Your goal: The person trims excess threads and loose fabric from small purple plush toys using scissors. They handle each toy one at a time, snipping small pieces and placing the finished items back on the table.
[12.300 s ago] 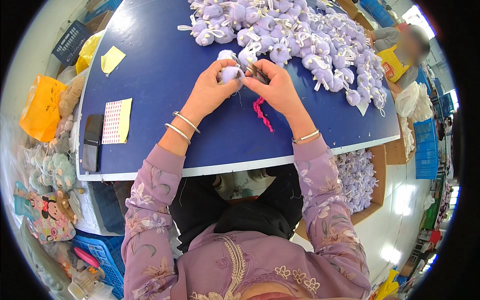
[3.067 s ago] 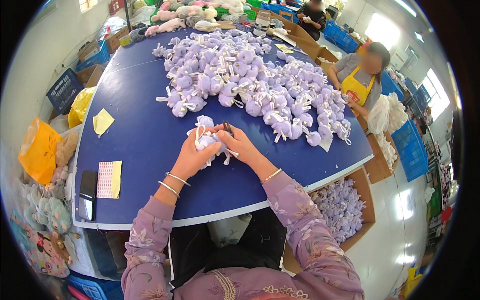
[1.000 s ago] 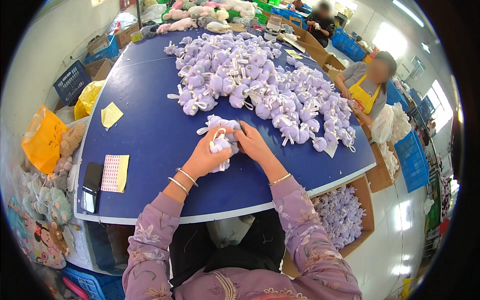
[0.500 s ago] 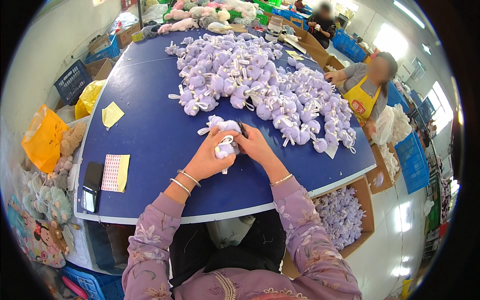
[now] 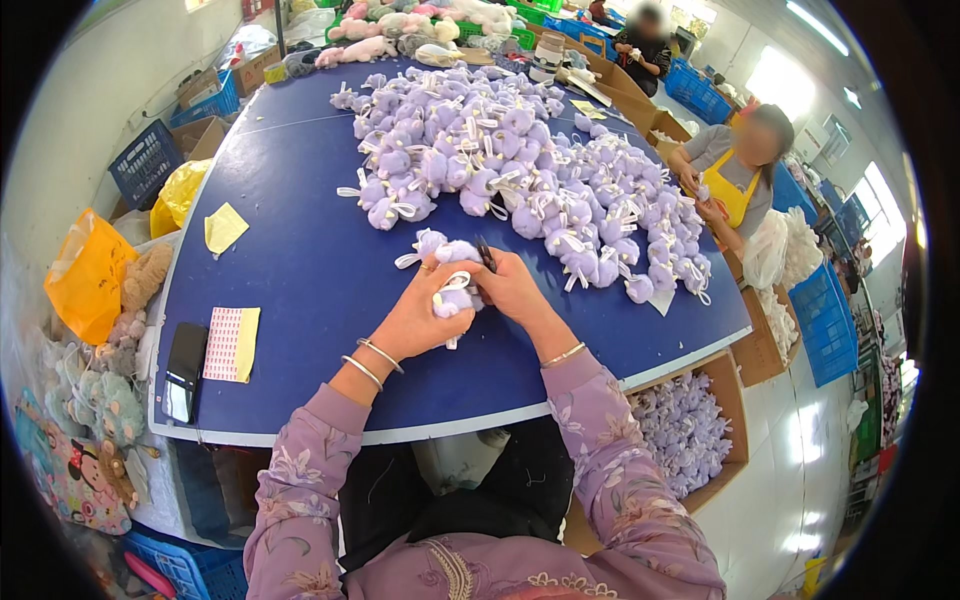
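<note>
At the middle of the table, my left hand [image 5: 428,305] is closed around a small purple plush toy [image 5: 455,252] with a white loop. A second purple piece with a white loop shows between my hands; whether it belongs to the same toy I cannot tell. My right hand [image 5: 513,288] is closed against the toy's right side and grips a small dark two-pronged tool [image 5: 486,256], its points upward and its lower part hidden by my fingers. Just beyond my hands lies a large heap of similar purple plush toys [image 5: 450,140] with white loops.
The blue table [image 5: 290,260] carries a black phone [image 5: 184,372], a sticker sheet [image 5: 228,344] and a yellow paper [image 5: 224,229] at left. A cardboard box [image 5: 735,425] of purple plush toys stands below the right edge. A co-worker in a yellow apron [image 5: 727,195] sits at far right.
My hands and the plush toy have barely moved; the dark tool's prongs show slightly more apart. The co-worker at right has brought both hands together around a small purple item.
</note>
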Available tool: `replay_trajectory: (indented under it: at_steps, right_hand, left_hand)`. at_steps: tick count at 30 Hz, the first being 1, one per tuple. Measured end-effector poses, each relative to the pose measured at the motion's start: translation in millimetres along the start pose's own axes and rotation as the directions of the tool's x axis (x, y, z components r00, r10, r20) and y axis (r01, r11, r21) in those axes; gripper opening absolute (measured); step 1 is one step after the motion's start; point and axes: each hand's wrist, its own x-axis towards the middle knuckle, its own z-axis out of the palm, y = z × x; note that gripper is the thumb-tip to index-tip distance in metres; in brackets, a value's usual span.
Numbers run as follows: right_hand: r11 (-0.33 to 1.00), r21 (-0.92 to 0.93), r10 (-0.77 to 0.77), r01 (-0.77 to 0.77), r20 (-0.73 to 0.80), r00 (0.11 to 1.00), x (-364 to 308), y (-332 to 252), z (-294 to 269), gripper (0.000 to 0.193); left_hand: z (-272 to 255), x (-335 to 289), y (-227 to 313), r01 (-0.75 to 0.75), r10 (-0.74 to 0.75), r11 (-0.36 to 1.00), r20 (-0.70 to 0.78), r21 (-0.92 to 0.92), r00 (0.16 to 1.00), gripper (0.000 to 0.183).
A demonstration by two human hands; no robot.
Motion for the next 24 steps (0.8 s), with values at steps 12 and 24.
replay_trajectory:
  at_steps: [12,24]
  right_hand:
    - [0.993,0.046,0.113,-0.112,-0.016,0.993,-2.5,-10.4,3.5,0.027]
    - [0.996,0.085,-0.016,0.022,-0.078,0.997,-0.9,-4.3,5.6,0.022]
  left_hand:
    - [-7.6,0.4,-6.5,0.129,-0.149,0.962,-0.068,-0.24,0.986,0.047]
    - [-9.2,1.8,-16.0,0.205,-0.246,0.895,-0.056,-0.395,0.968,0.039]
